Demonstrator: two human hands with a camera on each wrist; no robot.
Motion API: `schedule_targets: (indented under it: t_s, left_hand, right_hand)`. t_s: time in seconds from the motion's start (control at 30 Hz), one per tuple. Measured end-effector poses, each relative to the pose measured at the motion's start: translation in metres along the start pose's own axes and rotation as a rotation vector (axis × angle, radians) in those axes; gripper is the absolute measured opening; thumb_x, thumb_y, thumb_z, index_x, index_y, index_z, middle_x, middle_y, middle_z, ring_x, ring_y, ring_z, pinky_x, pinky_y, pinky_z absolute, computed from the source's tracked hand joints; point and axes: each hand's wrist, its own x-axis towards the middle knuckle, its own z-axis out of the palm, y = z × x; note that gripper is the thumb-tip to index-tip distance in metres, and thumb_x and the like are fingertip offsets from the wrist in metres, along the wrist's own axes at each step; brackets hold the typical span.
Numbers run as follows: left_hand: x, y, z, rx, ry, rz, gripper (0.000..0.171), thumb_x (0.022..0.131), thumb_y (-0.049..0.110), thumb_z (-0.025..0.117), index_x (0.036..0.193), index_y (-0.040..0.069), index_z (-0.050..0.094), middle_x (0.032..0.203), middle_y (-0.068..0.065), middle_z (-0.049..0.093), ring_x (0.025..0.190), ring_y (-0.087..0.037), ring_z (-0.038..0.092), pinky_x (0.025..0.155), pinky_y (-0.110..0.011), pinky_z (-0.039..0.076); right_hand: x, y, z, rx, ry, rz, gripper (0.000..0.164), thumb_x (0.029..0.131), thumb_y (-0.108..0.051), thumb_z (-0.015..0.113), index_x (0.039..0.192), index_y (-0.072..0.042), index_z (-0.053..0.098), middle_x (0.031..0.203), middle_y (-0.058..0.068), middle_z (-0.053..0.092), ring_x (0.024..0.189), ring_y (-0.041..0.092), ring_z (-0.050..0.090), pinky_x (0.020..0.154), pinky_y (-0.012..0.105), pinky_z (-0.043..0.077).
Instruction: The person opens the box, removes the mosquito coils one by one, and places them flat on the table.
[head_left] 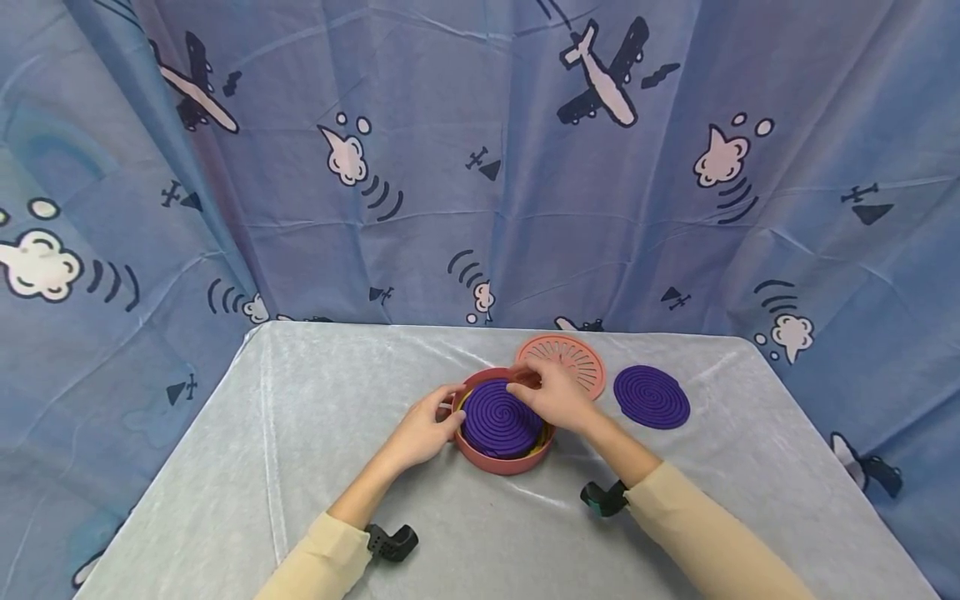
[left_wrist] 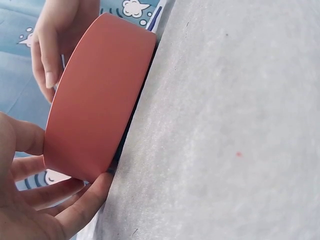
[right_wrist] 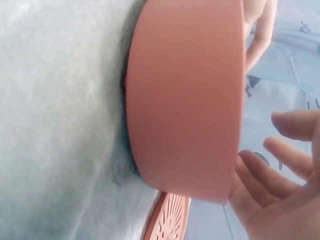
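A round reddish-orange box (head_left: 497,463) stands on the table, holding a purple mosquito coil (head_left: 501,419) whose spiral faces up. Yellow shows along the inside edge around the coil. My left hand (head_left: 422,432) grips the box's left side, thumb at the rim and fingers round the outer wall low near the cloth. At the far right rim is my right hand (head_left: 558,398). Its fingers touch the outer wall, and its thumb stands apart from them, over the coil's edge in the head view. In the right wrist view the box wall (right_wrist: 187,100) hides the contents.
Behind the box to the right lies a matching slotted round lid (head_left: 587,367). Another purple mosquito coil (head_left: 651,397) lies flat to the right of the lid. A pale cloth covers the table (head_left: 337,400), and a blue patterned curtain (head_left: 450,167) hangs behind it.
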Motion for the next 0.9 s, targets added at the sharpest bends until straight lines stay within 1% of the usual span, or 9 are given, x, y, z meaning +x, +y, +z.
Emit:
schedule_targets:
  t_s: [0.13,0.3,0.37,0.53,0.67,0.73,0.9]
  left_hand:
    - [0.0,0.002,0.0,0.002,-0.003,-0.001,0.045,0.103,0.015,0.058,0.147,0.009,0.051,0.136,-0.019,0.057,0.114,-0.028,0.065,0.08,-0.032,0.058]
    - [0.0,0.002,0.0,0.006,0.001,-0.004,0.045,0.103,0.016,0.058,0.147,0.011,0.052,0.136,-0.018,0.057,0.114,-0.027,0.065,0.08,-0.032,0.058]
    - [0.0,0.0,0.0,0.006,0.001,-0.001,0.044,0.103,0.016,0.058,0.147,0.011,0.052,0.136,-0.018,0.057,0.113,-0.027,0.065,0.08,-0.032,0.058]
    - [0.001,-0.002,0.0,0.006,0.007,0.01,0.044,0.103,0.016,0.059,0.146,0.01,0.053,0.134,-0.018,0.058,0.112,-0.027,0.066,0.078,-0.03,0.057]
    - [0.002,-0.001,0.0,0.003,0.01,0.011,0.045,0.102,0.015,0.059,0.146,0.01,0.052,0.133,-0.018,0.058,0.111,-0.026,0.066,0.077,-0.028,0.057]
    - [0.002,-0.001,0.0,0.001,0.009,0.011,0.045,0.102,0.015,0.059,0.147,0.01,0.052,0.133,-0.018,0.058,0.111,-0.026,0.066,0.077,-0.028,0.057]
    - [0.002,-0.002,0.001,-0.011,0.004,0.004,0.045,0.102,0.014,0.059,0.147,0.009,0.052,0.133,-0.018,0.058,0.112,-0.026,0.066,0.076,-0.027,0.057]
  right_hand:
    - [0.002,-0.002,0.005,-0.027,-0.013,0.022,0.035,0.096,-0.022,0.071,0.127,-0.006,0.067,0.115,0.01,0.07,0.108,0.025,0.066,0.095,0.046,0.053]
    - [0.007,-0.004,0.01,-0.082,-0.024,0.015,0.035,0.096,-0.022,0.071,0.126,-0.006,0.067,0.118,0.013,0.07,0.11,0.027,0.066,0.097,0.048,0.052]
    - [0.009,-0.005,0.01,-0.1,-0.032,0.015,0.035,0.096,-0.023,0.071,0.126,-0.006,0.067,0.119,0.013,0.07,0.112,0.028,0.065,0.1,0.051,0.049]
    - [0.012,-0.01,0.013,-0.143,-0.061,0.066,0.038,0.095,-0.024,0.071,0.129,-0.007,0.066,0.124,0.015,0.068,0.118,0.03,0.062,0.103,0.053,0.047]
    - [0.014,-0.013,0.016,-0.156,-0.093,0.122,0.04,0.096,-0.023,0.071,0.131,-0.006,0.064,0.126,0.017,0.066,0.117,0.031,0.062,0.1,0.051,0.05]
    - [0.014,-0.014,0.017,-0.162,-0.102,0.135,0.04,0.095,-0.022,0.071,0.131,-0.005,0.063,0.126,0.018,0.065,0.116,0.032,0.062,0.1,0.051,0.05]
    - [0.012,-0.016,0.019,-0.148,-0.108,0.12,0.038,0.094,-0.018,0.072,0.128,-0.003,0.065,0.124,0.019,0.067,0.116,0.033,0.063,0.1,0.051,0.05]
